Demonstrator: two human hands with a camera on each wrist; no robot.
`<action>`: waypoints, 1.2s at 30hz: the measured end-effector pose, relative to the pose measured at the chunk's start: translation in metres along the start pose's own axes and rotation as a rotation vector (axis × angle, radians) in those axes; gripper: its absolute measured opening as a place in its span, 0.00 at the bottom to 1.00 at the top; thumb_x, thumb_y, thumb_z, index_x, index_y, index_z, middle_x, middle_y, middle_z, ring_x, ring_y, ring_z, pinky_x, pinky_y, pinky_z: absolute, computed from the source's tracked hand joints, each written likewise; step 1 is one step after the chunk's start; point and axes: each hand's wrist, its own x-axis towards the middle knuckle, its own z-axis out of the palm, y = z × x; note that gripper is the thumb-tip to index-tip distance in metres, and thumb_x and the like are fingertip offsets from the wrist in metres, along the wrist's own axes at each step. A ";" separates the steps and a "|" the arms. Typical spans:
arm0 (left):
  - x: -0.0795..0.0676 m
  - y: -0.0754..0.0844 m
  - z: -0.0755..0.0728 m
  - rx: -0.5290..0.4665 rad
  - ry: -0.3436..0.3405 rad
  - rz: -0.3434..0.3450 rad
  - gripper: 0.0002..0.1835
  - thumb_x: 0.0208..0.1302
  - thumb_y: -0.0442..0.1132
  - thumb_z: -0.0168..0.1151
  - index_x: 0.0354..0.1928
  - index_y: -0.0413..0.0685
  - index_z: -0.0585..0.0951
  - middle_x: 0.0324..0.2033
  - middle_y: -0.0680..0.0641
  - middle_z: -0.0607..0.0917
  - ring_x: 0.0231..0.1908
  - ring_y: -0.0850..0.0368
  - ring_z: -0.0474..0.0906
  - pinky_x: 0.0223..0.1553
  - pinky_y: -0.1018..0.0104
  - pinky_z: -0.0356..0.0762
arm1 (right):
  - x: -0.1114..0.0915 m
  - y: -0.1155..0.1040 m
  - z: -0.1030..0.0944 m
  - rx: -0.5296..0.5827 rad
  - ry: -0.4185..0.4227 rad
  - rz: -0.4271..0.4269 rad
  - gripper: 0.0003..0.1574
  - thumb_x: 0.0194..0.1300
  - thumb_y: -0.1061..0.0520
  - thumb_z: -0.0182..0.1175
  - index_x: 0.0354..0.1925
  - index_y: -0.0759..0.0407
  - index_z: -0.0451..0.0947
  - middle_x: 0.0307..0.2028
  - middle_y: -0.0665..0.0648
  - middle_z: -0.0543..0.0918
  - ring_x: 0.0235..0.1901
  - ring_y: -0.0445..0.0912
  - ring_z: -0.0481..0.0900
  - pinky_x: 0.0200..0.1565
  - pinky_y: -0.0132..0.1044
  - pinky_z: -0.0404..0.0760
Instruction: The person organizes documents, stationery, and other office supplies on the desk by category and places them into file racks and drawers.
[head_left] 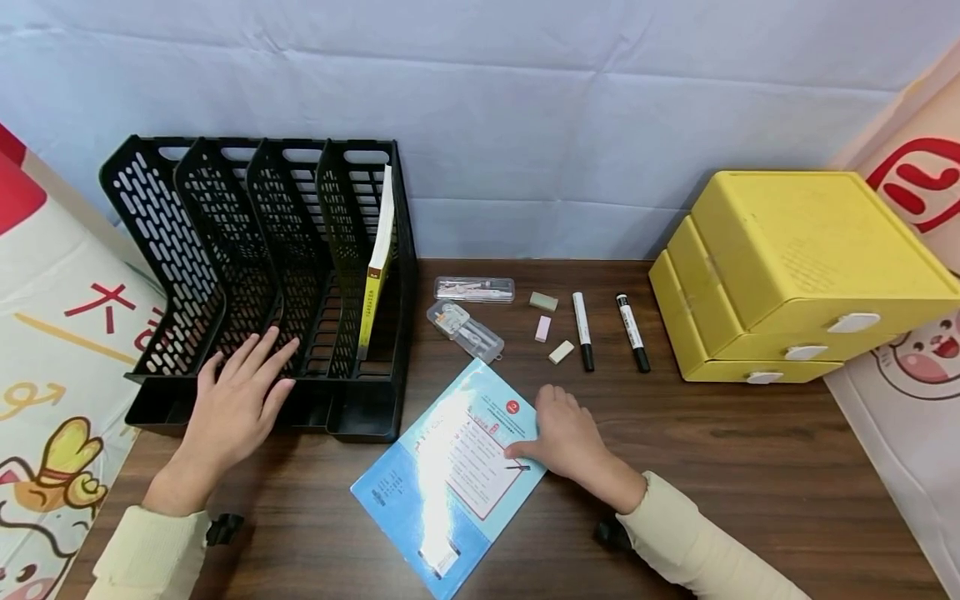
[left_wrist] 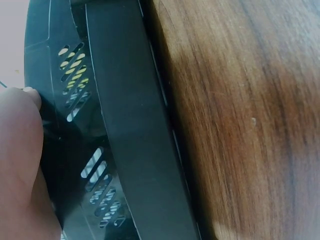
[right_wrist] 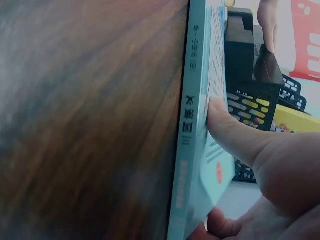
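Observation:
My left hand rests, fingers spread, at the front of a black file rack on the left. In the left wrist view the rack's front wall shows beside part of that hand. A yellow-spined book stands in the rack's rightmost slot. My right hand grips the right edge of a light-blue book, thumb on its cover. The right wrist view shows the book's spine and the thumb; the fingers curl at the far corner, partly hidden.
Behind the blue book lie two clear plastic cases, several erasers and two markers. A yellow drawer unit stands at the back right. A pale cloth hangs behind the wooden table.

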 end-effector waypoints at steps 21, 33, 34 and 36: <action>0.000 0.000 -0.001 -0.001 -0.010 -0.010 0.27 0.79 0.49 0.50 0.77 0.57 0.66 0.76 0.41 0.64 0.74 0.38 0.59 0.65 0.26 0.48 | 0.008 0.007 -0.003 0.081 -0.046 0.012 0.37 0.43 0.39 0.83 0.39 0.61 0.77 0.26 0.50 0.78 0.27 0.45 0.73 0.48 0.54 0.73; -0.001 0.000 -0.001 0.002 -0.008 -0.003 0.28 0.79 0.49 0.50 0.77 0.58 0.65 0.76 0.42 0.63 0.74 0.39 0.59 0.66 0.26 0.48 | 0.002 0.006 -0.009 0.130 -0.054 -0.024 0.40 0.45 0.40 0.83 0.45 0.65 0.79 0.36 0.56 0.73 0.35 0.48 0.69 0.38 0.42 0.73; -0.001 0.000 -0.001 0.002 -0.007 -0.003 0.28 0.79 0.49 0.50 0.77 0.58 0.65 0.76 0.41 0.63 0.74 0.39 0.59 0.66 0.26 0.48 | 0.001 0.006 -0.012 0.144 -0.059 -0.031 0.39 0.46 0.41 0.82 0.45 0.65 0.79 0.36 0.55 0.74 0.35 0.47 0.69 0.39 0.42 0.74; 0.000 0.001 -0.002 0.002 -0.007 -0.003 0.28 0.79 0.49 0.51 0.77 0.57 0.66 0.76 0.41 0.63 0.74 0.39 0.59 0.66 0.26 0.48 | -0.001 0.005 -0.016 0.182 -0.072 -0.040 0.36 0.47 0.42 0.82 0.44 0.63 0.78 0.34 0.54 0.75 0.33 0.47 0.71 0.38 0.42 0.74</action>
